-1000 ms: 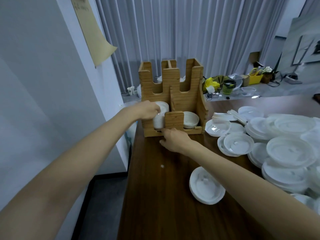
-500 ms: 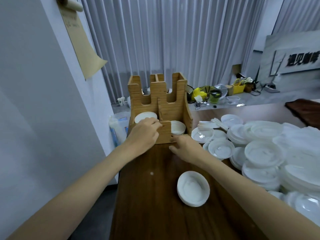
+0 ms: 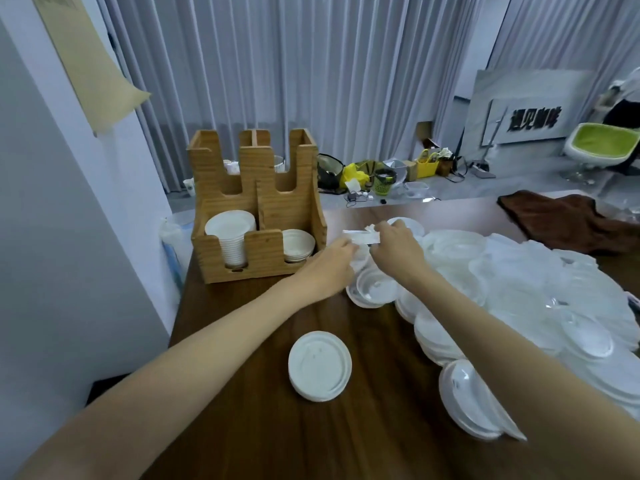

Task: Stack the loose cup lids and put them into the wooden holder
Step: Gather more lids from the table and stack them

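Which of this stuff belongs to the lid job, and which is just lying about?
Job: holder, stacked lids inside it, loose lids, small stack, held lid, right hand.
Lying about: brown cloth, green basket, yellow basket, chair.

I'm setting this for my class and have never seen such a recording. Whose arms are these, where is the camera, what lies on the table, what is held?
No machine: a person wears a camera on the head, so you look down along their arms. The left hand and right hand reach into a pile of loose lids on the table. The right fingers seem to pinch a white lid; whether the left hand grips anything is hidden. The wooden holder stands back left, with white cups in its front left slot and nested lids in the front right. A lid stack lies nearer.
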